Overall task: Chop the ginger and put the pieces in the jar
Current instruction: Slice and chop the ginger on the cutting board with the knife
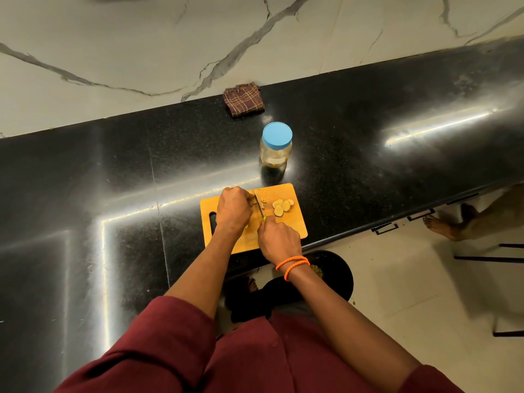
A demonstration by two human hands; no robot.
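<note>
**choppy_k:** Mid-chop here. Left hand (234, 207) is curled over the ginger (252, 203), pinning it to the cutting board (295, 231) at the centre of the frame. Right hand (279, 239) is wrapped round the knife (259, 207), blade running just beside the left fingertips. A few cut slices (282, 206) sit to the right of the blade. Any tips?

**rootfan:** I'd tuck those left fingertips back, since the remaining piece looks mostly hidden under the hand and must be getting short. Keep the blade upright and slide the hand back a bit after each cut. Also, the jar (275, 146) above the board on the bench (113, 194) has its blue lid (277, 135) on, so I'd guess you'll need to put the knife down to open it before scooping the slices in.
</note>
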